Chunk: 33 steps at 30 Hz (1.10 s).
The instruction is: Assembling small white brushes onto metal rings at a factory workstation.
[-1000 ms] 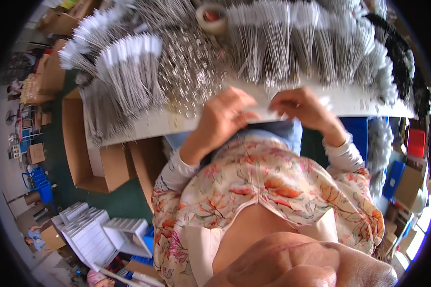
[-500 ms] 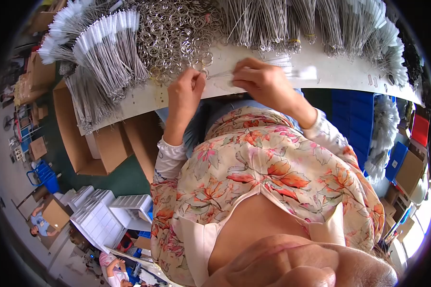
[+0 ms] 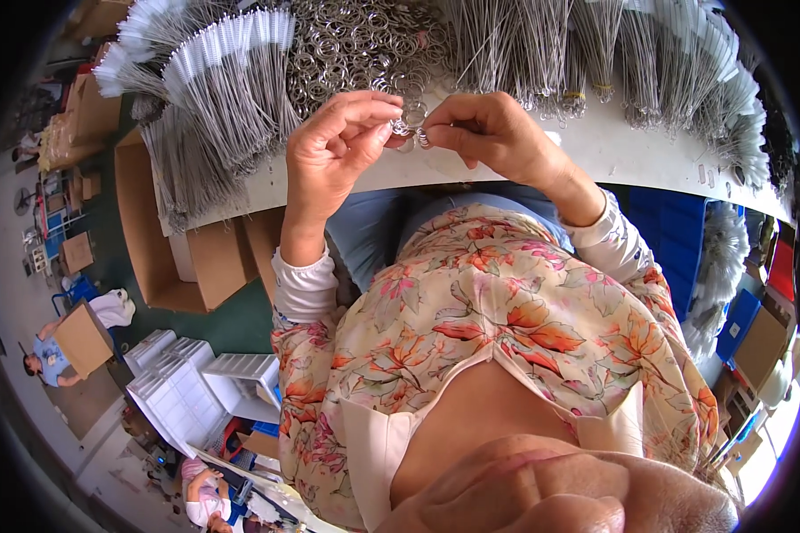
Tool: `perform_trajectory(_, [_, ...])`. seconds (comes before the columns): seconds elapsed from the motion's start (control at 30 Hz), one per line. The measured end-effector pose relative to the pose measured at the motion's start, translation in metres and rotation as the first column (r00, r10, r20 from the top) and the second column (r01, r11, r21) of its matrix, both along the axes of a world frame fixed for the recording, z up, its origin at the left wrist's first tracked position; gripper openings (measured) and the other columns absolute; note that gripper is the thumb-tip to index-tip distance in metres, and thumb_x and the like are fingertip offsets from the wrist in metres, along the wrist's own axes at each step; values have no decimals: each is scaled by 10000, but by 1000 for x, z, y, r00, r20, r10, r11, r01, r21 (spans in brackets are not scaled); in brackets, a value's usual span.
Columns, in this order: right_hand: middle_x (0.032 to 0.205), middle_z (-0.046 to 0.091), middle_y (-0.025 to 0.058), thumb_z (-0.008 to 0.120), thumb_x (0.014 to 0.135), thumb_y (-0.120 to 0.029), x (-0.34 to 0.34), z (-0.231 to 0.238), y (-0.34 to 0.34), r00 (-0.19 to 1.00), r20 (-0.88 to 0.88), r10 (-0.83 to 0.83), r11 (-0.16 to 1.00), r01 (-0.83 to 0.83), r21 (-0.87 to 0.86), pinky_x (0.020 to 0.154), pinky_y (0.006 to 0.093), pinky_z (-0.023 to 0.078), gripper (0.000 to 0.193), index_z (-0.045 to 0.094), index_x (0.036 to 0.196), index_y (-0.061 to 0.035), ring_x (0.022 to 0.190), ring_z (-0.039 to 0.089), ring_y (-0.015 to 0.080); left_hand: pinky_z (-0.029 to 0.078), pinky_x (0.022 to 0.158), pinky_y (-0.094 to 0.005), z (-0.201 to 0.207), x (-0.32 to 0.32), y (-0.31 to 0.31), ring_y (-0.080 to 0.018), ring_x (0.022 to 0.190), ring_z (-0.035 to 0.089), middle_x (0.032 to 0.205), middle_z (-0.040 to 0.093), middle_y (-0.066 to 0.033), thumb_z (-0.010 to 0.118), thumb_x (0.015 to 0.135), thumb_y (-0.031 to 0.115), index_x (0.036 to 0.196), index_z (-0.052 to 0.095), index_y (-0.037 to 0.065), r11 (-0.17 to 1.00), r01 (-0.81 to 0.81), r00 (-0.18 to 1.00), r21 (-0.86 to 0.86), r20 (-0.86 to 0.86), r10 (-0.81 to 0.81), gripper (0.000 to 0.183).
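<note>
My left hand (image 3: 336, 147) is raised over the near edge of the table, its thumb and forefinger closed on small shiny metal rings (image 3: 401, 129). Facing it, my right hand (image 3: 500, 140) pinches a small coiled metal piece (image 3: 423, 138) right beside those rings. Fingers partly hide what this piece belongs to. A white bit (image 3: 553, 138) shows just behind the right hand, too little of it to name. Beyond both hands lies a heap of loose metal rings (image 3: 356, 53).
Bundles of thin wire brushes with white bristles (image 3: 231, 89) lie left of the heap, and more wire brushes (image 3: 649, 67) lie to the right on the white table (image 3: 631, 155). An open cardboard box (image 3: 164, 258) stands below left; blue crates (image 3: 667, 231) are below right. A person carries a carton (image 3: 84, 338).
Both hands have come together, the left turning palm-up with rings at its fingertips. The wire brush seen by my right hand is now mostly out of sight. The person with the carton has moved.
</note>
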State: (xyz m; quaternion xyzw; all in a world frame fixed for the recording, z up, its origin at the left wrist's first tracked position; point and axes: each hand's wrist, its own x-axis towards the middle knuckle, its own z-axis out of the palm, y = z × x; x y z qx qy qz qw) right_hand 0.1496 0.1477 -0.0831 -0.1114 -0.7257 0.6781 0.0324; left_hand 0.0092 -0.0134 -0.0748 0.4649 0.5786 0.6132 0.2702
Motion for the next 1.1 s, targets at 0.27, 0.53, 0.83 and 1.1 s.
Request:
perform_trajectory(0.27, [652, 567, -21, 641, 855, -227, -4, 43, 4, 991, -95, -91, 936, 52, -349, 495, 185, 381, 201, 662, 881, -29, 525, 472, 40, 538, 762, -262, 24, 17, 16, -184, 844, 655, 1000, 628, -142, 602, 759, -119, 1036, 574, -92, 969, -150, 970, 198, -162, 183, 279])
perform_trajectory(0.53, [665, 580, -7, 650, 843, -163, -22, 53, 5, 953, -257, -160, 960, 89, -264, 503, 187, 406, 157, 652, 859, -7, 542, 489, 40, 547, 726, -243, 46, 5, 26, -169, 812, 659, 995, 638, -142, 602, 731, -133, 1015, 621, -58, 945, -184, 883, 271, -377, 281, 294])
perform_trajectory(0.83, [736, 605, -8, 633, 853, -140, -29, 55, 15, 940, -335, -58, 986, 1, -166, 514, 185, 429, 148, 632, 916, -6, 592, 525, 38, 521, 690, -209, 83, -15, 31, -97, 789, 623, 966, 645, -98, 579, 808, -45, 1035, 628, -26, 994, -104, 911, 25, -400, 105, 233])
perform_trajectory(1.1, [731, 585, -19, 630, 850, -153, -54, 64, 40, 949, -317, 0, 946, -102, -306, 461, 161, 365, 149, 620, 908, -16, 572, 513, 25, 446, 620, -216, 99, -52, 51, -90, 668, 528, 809, 558, -27, 571, 886, 113, 982, 595, -33, 990, 1, 896, -142, -439, -64, 176])
